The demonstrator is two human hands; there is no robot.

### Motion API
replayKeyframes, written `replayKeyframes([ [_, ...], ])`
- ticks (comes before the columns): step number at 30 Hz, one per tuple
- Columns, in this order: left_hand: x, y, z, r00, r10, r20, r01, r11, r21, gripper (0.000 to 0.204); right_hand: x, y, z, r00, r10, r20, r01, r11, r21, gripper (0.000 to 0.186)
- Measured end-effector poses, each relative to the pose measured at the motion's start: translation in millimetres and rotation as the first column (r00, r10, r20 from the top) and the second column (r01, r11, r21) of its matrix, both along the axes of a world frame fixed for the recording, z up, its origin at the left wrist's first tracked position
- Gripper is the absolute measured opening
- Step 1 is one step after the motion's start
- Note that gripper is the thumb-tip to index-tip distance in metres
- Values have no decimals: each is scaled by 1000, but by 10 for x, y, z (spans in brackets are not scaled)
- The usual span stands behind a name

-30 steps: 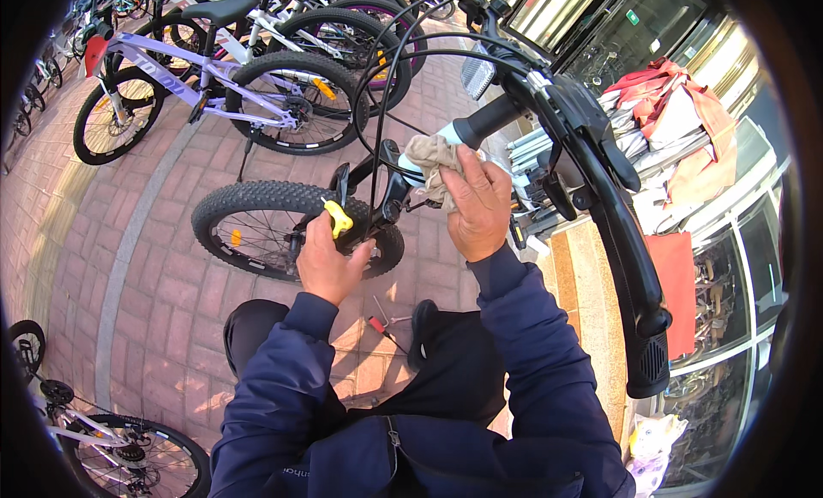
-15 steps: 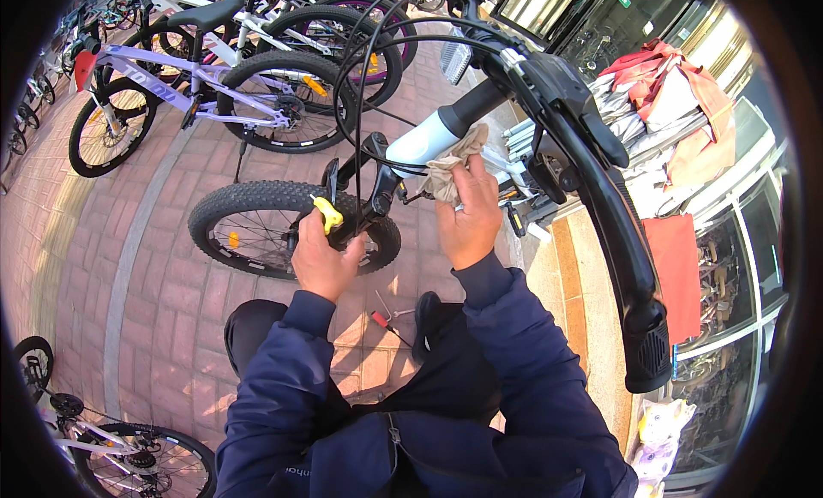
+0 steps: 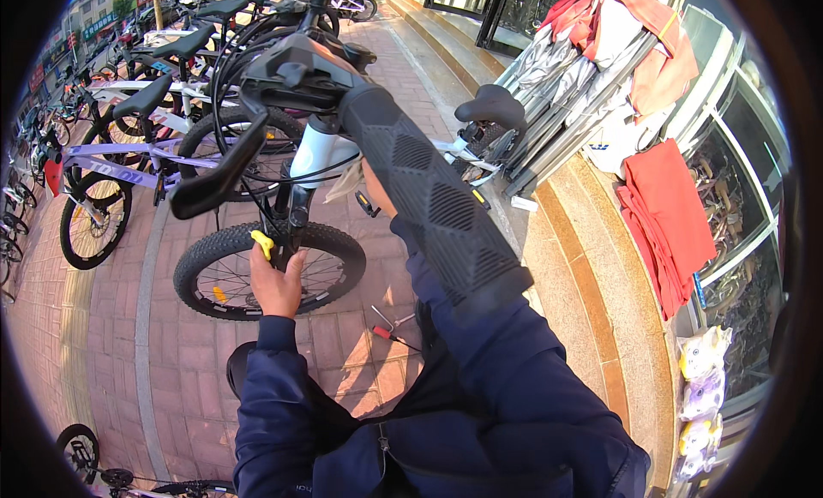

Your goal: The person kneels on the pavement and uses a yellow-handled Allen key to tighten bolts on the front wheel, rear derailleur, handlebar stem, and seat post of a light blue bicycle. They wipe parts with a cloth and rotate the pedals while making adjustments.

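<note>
Beige cloth [image 3: 345,183] sits just right of the pale blue head tube [image 3: 315,151], at the far left end of the right hand [image 3: 377,189]. Black handlebar grip [image 3: 433,198] blocks most of that hand, so can't tell how tightly its fingers close on the cloth, or whether the cloth touches the tube. Left hand [image 3: 277,284] is nearer and further left, beside the front wheel [image 3: 190,271], thumb spread off the index finger. Small yellow piece [image 3: 263,243] at the index fingertip, clear of the thumb; can't tell if the curled fingers clamp it. Cloth lies to the right of and beyond the left hand, well apart. Red-handled tool [image 3: 383,333] on the brick pavement [image 3: 189,361], near side, right of the left hand. Purple bike [image 3: 137,159] far left.
</note>
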State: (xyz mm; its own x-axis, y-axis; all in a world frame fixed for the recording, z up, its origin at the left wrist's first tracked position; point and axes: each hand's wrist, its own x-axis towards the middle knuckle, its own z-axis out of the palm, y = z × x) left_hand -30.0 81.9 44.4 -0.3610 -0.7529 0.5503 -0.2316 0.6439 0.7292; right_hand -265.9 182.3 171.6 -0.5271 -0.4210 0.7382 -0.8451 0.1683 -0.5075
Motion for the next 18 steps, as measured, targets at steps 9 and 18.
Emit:
replayKeyframes([
  [9,209,-321,437,925,281,257,-304,951,53,51,480,-516,122,974,208,89,-187,961,-205,43],
  [18,393,-416,563,899,306,313,-361,922,137,58,587,-579,96,934,339,116,-321,935,-149,54],
])
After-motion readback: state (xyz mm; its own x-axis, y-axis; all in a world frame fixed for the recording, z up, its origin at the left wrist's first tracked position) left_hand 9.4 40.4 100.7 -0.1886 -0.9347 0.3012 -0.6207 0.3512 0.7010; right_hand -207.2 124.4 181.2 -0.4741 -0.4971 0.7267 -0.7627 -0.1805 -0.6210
